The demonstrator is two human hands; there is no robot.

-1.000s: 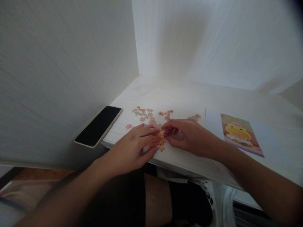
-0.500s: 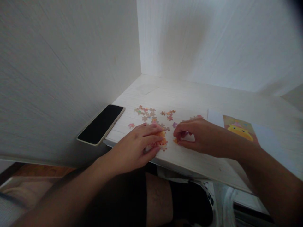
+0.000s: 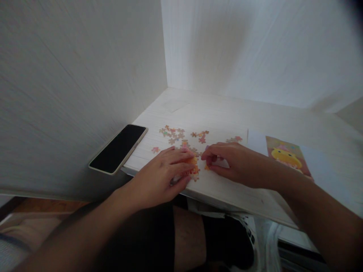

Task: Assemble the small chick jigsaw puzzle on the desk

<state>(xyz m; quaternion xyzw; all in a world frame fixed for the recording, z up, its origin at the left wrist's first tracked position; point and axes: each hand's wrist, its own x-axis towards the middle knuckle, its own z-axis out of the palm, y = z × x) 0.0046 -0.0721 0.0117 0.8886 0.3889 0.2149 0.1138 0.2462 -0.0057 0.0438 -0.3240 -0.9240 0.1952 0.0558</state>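
Black phone [image 3: 118, 148] lies at centre left, overhanging the desk [image 3: 255, 113] edge. Just right of it, the left hand [image 3: 161, 172] lies palm down, fingers flat and pressing on an orange cluster [image 3: 193, 168] of joined puzzle pieces at frame centre. The right hand [image 3: 232, 162] curls beside it, fingertips pinching a small orange piece [image 3: 207, 166]. Loose pieces [image 3: 172, 135] scatter above; a duck picture [image 3: 285, 156] lies right.

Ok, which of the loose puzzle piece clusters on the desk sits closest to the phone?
The far-left cluster, a multicoloured group just right of the phone. The reddish cluster and the small cluster lie farther right.
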